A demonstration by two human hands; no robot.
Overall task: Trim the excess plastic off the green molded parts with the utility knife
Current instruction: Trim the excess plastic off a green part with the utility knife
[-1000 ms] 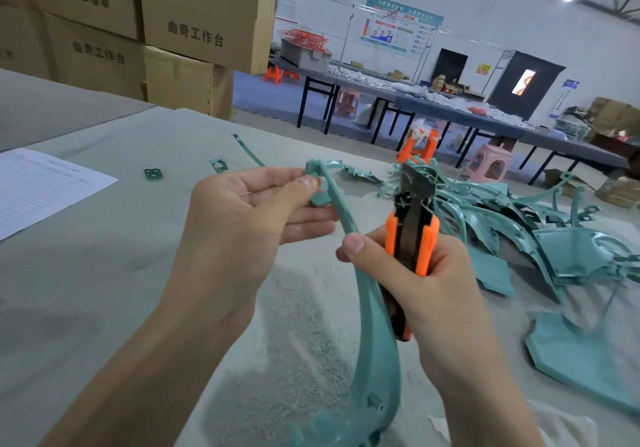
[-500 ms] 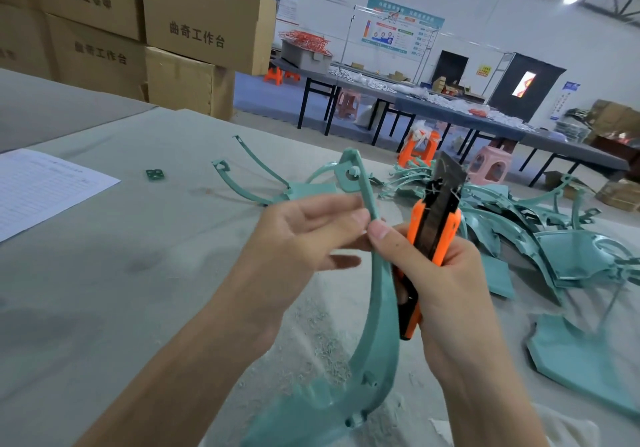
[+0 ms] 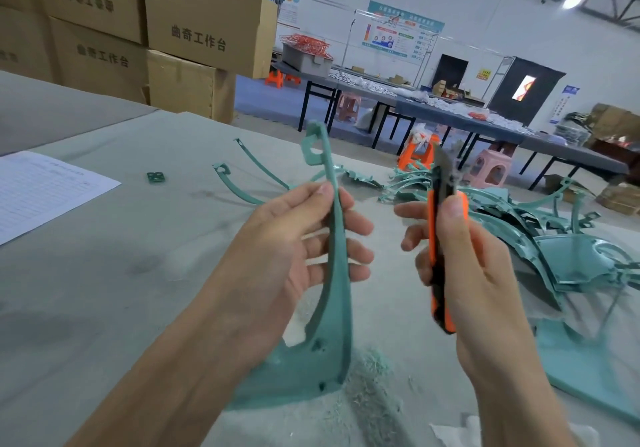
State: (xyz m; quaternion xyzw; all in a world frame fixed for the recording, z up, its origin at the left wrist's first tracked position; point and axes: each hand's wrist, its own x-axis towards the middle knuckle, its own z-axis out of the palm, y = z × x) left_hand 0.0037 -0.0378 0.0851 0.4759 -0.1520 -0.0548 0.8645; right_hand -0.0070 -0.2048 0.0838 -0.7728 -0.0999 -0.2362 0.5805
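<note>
The left forearm [image 3: 156, 377] rises from the lower left, its wrist turned so the back of the left hand [image 3: 287, 238] faces the camera. The thumb pinches the narrow arm of the green molded part [image 3: 337, 273] against the fingers [image 3: 356, 224], which spread loosely past its far side. The right forearm [image 3: 519, 394] enters from the lower right. The right hand [image 3: 467, 266] grips the utility knife [image 3: 441, 311] upright, thumb flat along the handle, fingers curled round it. The two hands are near each other but apart.

Single view: wide-angle camera on my head, facing forward and down, close above my left hand [image 3: 277, 256], right hand [image 3: 464, 266], tabletop [image 3: 104, 290].
</note>
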